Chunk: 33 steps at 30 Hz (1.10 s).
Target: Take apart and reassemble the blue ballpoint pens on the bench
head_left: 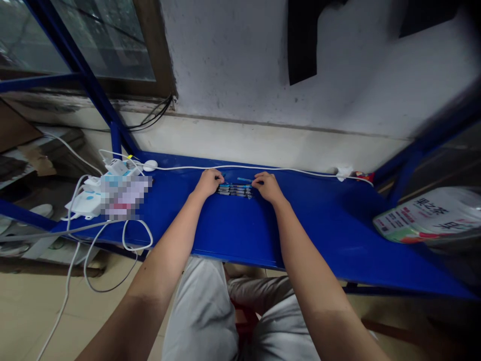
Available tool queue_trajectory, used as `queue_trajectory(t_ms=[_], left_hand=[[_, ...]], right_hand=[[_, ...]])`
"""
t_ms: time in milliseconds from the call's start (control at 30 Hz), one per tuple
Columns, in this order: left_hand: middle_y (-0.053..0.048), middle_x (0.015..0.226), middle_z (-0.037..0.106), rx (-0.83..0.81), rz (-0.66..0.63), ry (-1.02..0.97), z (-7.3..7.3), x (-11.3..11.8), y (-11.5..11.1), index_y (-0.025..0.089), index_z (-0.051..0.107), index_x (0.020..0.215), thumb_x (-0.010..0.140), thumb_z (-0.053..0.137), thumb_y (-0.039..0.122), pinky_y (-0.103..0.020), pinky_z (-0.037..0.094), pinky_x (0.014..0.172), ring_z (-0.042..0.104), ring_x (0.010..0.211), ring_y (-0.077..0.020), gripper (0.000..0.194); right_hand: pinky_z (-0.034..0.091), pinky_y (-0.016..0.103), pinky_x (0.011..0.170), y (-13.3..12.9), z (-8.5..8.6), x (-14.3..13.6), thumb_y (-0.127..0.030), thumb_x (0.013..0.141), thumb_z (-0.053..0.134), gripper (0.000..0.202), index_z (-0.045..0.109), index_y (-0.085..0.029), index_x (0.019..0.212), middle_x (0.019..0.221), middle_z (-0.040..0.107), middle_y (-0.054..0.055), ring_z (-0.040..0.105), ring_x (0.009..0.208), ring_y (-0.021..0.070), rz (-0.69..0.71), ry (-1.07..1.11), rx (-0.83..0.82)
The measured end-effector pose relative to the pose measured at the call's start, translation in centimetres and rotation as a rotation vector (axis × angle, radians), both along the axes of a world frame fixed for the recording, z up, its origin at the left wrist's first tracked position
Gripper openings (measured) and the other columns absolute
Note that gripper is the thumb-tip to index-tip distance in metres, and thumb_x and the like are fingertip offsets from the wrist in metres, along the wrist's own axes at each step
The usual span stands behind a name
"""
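Observation:
Several slim pens (235, 190) lie side by side in a row on the blue table (240, 230), between my two hands. My left hand (209, 182) is at the left end of the row, its thumb and index finger pinched together. A small bit of blue shows at those fingertips, too small to name. At the right end, my right hand (267, 186) has its fingers closed on the end of a blue pen (245, 179), which points left just behind the row. Parts of the pens' ends are hidden by my fingers.
White power strips with plugs (88, 198) and loose cables sit at the left. A white cable (233, 166) runs along the back edge by the wall. A large labelled plastic bottle (428, 215) lies at the right, with crumpled white tissue (344, 173) behind.

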<state>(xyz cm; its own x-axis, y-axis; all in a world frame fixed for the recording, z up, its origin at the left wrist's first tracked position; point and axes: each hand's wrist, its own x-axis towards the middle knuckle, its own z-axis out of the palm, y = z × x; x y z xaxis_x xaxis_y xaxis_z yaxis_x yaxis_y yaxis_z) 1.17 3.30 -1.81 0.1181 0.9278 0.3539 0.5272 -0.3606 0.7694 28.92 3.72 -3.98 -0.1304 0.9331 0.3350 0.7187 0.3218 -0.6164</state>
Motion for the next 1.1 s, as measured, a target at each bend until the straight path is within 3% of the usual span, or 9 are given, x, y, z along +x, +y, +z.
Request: queue_trajectory(t_ms=[400,767,1100], left_hand=[[-0.006,0.082,0.076,-0.018,0.063,-0.082,-0.2,-0.3,-0.3,0.025,0.075,0.059,0.067,0.076,0.008,-0.043,0.053,0.099,0.071,0.088,-0.0284,0.019],[-0.007,0.100,0.079,-0.043,0.066,0.101,0.4,0.0,-0.9,0.022,0.078,0.070,0.078,0.072,0.012,-0.042,0.052,0.104,0.072,0.105,-0.0286,0.015],[-0.007,0.093,0.080,-0.040,0.037,0.071,0.5,0.4,-0.9,0.023,0.080,0.078,0.081,0.074,0.019,-0.044,0.052,0.100,0.073,0.098,-0.0297,0.009]], right_hand=[[0.047,0.050,0.109,0.5,-0.2,0.5,-0.015,0.083,0.074,0.013,0.081,-0.026,0.078,0.115,0.075,0.007,0.067,0.113,0.0256,0.020,0.074,0.017],[0.050,0.051,0.107,1.0,-0.9,0.4,-0.017,0.081,0.076,0.012,0.080,-0.027,0.077,0.114,0.075,0.005,0.067,0.110,0.0263,0.017,0.143,0.037],[0.049,0.052,0.109,0.4,-0.3,-0.6,-0.019,0.083,0.075,0.012,0.080,-0.027,0.076,0.114,0.075,0.005,0.066,0.112,0.0268,-0.003,0.195,0.055]])
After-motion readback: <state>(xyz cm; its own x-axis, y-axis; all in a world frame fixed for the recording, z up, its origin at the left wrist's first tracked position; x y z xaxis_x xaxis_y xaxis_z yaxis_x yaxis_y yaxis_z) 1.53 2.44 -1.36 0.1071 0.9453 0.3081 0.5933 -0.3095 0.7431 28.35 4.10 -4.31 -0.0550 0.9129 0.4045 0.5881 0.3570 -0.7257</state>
